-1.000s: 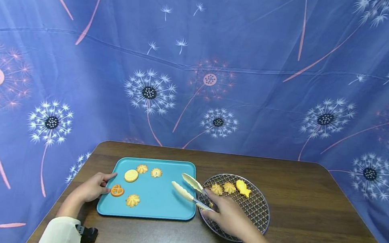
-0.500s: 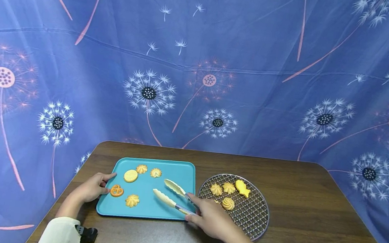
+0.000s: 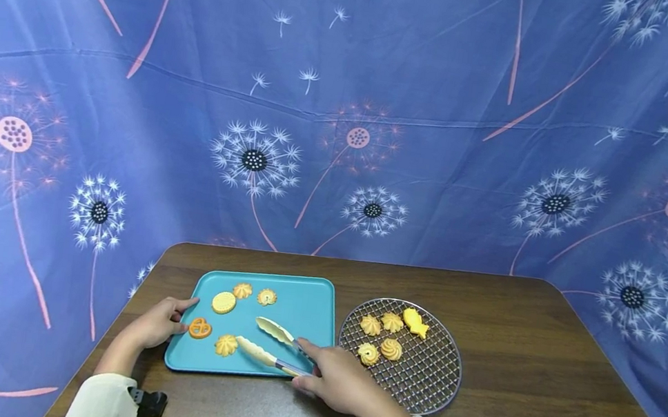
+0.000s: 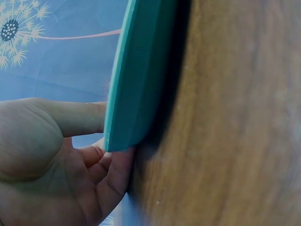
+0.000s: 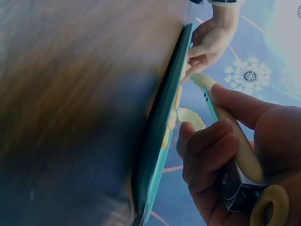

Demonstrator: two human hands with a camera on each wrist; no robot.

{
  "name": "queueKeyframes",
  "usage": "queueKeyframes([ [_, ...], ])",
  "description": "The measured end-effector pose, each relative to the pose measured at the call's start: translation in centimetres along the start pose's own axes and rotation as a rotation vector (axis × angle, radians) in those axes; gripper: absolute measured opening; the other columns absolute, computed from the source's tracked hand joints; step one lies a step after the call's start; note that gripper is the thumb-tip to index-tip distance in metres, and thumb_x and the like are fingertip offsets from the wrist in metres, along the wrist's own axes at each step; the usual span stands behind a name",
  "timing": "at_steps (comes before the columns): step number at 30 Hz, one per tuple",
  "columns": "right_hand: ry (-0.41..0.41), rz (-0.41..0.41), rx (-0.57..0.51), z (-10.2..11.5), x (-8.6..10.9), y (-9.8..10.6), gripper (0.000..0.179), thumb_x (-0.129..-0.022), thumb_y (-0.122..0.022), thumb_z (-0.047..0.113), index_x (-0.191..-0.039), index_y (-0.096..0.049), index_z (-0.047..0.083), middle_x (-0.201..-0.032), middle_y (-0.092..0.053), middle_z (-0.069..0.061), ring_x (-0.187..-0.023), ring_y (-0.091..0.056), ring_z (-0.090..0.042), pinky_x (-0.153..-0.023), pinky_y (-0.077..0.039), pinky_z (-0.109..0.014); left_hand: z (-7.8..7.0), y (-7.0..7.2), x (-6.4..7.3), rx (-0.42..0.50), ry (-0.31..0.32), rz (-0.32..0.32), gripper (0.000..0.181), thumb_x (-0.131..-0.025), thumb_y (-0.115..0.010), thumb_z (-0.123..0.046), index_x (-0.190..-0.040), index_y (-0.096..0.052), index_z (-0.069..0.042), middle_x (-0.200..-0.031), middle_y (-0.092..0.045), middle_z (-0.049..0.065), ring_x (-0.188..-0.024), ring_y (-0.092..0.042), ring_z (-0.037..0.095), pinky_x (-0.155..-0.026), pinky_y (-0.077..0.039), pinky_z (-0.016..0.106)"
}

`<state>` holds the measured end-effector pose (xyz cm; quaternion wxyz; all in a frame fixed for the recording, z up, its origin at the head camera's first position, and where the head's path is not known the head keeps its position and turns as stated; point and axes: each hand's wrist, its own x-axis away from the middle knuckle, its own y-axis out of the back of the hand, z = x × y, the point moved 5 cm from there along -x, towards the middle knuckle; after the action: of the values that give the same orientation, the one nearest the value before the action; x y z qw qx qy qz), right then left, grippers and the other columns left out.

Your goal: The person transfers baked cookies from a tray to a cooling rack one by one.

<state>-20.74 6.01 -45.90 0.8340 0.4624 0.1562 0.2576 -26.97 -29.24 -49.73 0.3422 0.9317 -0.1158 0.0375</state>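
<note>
My left hand [image 3: 156, 322] grips the left edge of a turquoise tray [image 3: 304, 297]; in the left wrist view its thumb and fingers pinch the tray's rim. My right hand [image 3: 338, 381] holds a pair of tongs [image 3: 256, 353] with cream scalloped tips. The tongs are spread over the tray's front part, nothing between the tips, one tip next to a flower-shaped cookie [image 3: 226, 345]. Also on the tray lie an orange pretzel [image 3: 200, 328], a round yellow biscuit [image 3: 224, 303], a small fluted cookie [image 3: 242, 290] and a ring-shaped cookie [image 3: 267, 297].
Right of the tray stands a round wire cooling rack [image 3: 423, 369]. On it lie a yellow fish-shaped cookie [image 3: 416, 323], a swirl cookie [image 3: 391, 349] and several others. Both stand on a brown wooden table [image 3: 527, 371], with a blue dandelion-print cloth [image 3: 447, 201] behind.
My right hand has moved left and toward me with the tongs, from beside the rack to the flower-shaped cookie. The rack's left side has come into sight. My left hand has stayed put.
</note>
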Motion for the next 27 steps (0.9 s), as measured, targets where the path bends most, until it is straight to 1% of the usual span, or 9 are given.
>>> queueKeyframes([
  [5, -0.002, 0.015, -0.009, 0.8, -0.4, -0.8, 0.07, -0.092, -0.075, 0.041, -0.153, -0.053, 0.014, -0.068, -0.046, 0.01, -0.063, -0.043, -0.006, -0.056, -0.038, -0.024, 0.0, 0.0, 0.0, 0.004, -0.01, -0.001, 0.063, -0.091, -0.061, 0.015, -0.15, -0.038, 0.016, -0.08, -0.046, 0.009, -0.064, -0.044, 0.02, -0.052, -0.043, 0.028],
  [7, 0.0, 0.019, -0.007, 1.2, -0.5, -1.0, 0.07, -0.092, -0.076, 0.041, -0.153, -0.053, 0.015, -0.068, -0.046, 0.01, -0.064, -0.044, -0.006, -0.057, -0.039, -0.024, 0.0, 0.0, 0.0, 0.008, -0.004, -0.008, 0.063, -0.091, -0.062, 0.015, -0.15, -0.039, 0.015, -0.08, -0.046, 0.009, -0.066, -0.044, 0.02, -0.053, -0.043, 0.028],
  [14, 0.011, 0.028, 0.042, 2.3, -1.3, -1.8, 0.069, -0.092, -0.076, 0.041, -0.152, -0.054, 0.015, -0.07, -0.047, 0.011, -0.069, -0.048, -0.006, -0.062, -0.042, -0.025, 0.2, 0.0, 0.0, 0.003, -0.005, -0.015, 0.063, -0.09, -0.063, 0.015, -0.149, -0.04, 0.015, -0.078, -0.045, 0.008, -0.065, -0.044, 0.02, -0.052, -0.043, 0.028],
  [17, 0.006, 0.031, 0.069, 2.5, -1.6, -2.2, 0.069, -0.092, -0.076, 0.042, -0.152, -0.054, 0.017, -0.073, -0.052, 0.01, -0.072, -0.051, -0.007, -0.064, -0.045, -0.027, 0.2, 0.0, 0.0, 0.003, -0.004, -0.021, 0.063, -0.09, -0.063, 0.016, -0.149, -0.041, 0.015, -0.078, -0.044, 0.008, -0.065, -0.044, 0.02, -0.052, -0.043, 0.028],
  [19, -0.001, 0.033, 0.086, 2.6, -1.7, -2.4, 0.069, -0.091, -0.076, 0.044, -0.152, -0.054, 0.018, -0.081, -0.061, 0.007, -0.078, -0.057, -0.008, -0.068, -0.048, -0.029, 0.1, 0.0, 0.0, 0.002, -0.005, -0.024, 0.062, -0.089, -0.063, 0.016, -0.148, -0.041, 0.016, -0.078, -0.044, 0.008, -0.065, -0.044, 0.02, -0.052, -0.043, 0.027],
  [22, -0.014, 0.032, 0.114, 2.8, -1.8, -2.5, 0.07, -0.091, -0.075, 0.047, -0.152, -0.054, 0.02, -0.101, -0.071, 0.0, -0.09, -0.065, -0.013, -0.074, -0.053, -0.033, 0.1, -0.1, 0.0, 0.001, 0.0, -0.024, 0.062, -0.089, -0.062, 0.016, -0.148, -0.041, 0.016, -0.078, -0.045, 0.008, -0.065, -0.044, 0.02, -0.052, -0.043, 0.027],
  [25, -0.02, 0.024, 0.133, 3.0, -1.8, -2.6, 0.07, -0.091, -0.074, 0.048, -0.152, -0.053, 0.02, -0.117, -0.073, -0.007, -0.1, -0.068, -0.02, -0.08, -0.055, -0.036, 0.1, 0.0, 0.0, -0.002, 0.011, -0.022, 0.062, -0.09, -0.062, 0.016, -0.149, -0.041, 0.015, -0.079, -0.046, 0.009, -0.066, -0.045, 0.02, -0.053, -0.043, 0.028],
  [27, -0.018, 0.015, 0.143, 3.1, -1.7, -2.6, 0.07, -0.092, -0.074, 0.048, -0.152, -0.054, 0.019, -0.12, -0.072, -0.009, -0.103, -0.069, -0.022, -0.083, -0.056, -0.037, 0.0, 0.0, 0.0, -0.005, 0.015, -0.02, 0.062, -0.09, -0.062, 0.016, -0.149, -0.041, 0.015, -0.08, -0.047, 0.009, -0.067, -0.046, 0.021, -0.053, -0.044, 0.028],
])
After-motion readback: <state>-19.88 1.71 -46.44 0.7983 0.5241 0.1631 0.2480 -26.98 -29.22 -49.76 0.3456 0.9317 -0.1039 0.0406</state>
